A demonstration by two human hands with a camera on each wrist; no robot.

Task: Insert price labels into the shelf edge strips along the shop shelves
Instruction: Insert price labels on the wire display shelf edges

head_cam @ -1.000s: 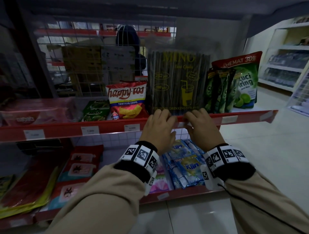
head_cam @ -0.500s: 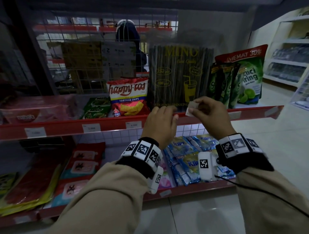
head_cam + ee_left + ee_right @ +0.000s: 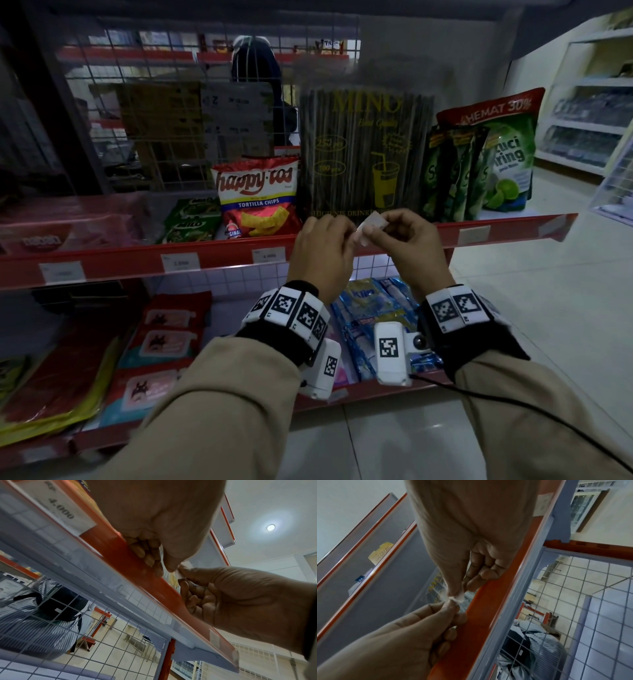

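Observation:
A small white price label (image 3: 372,226) is pinched at its two ends by my left hand (image 3: 327,245) and my right hand (image 3: 406,238). They hold it just in front of the red shelf edge strip (image 3: 137,264), below the pack of drinking straws (image 3: 364,154). In the left wrist view my left hand (image 3: 169,566) pinches the label (image 3: 180,573) with its thumb, the other fingers curled against the strip (image 3: 137,568). The right wrist view shows the label (image 3: 457,598) between my right hand (image 3: 458,588) and my left hand (image 3: 450,605).
Price labels (image 3: 180,262) (image 3: 269,255) sit in the strip to the left, another label (image 3: 474,235) to the right. Tortilla chips (image 3: 257,198) and green pouches (image 3: 479,161) stand on the shelf. A lower shelf holds blue sachets (image 3: 370,308). A person (image 3: 255,78) stands behind the wire grid.
Both hands were pressed on the strip a second ago. The right hand lifted the label off the strip, and the left hand has come up to pinch its other end.

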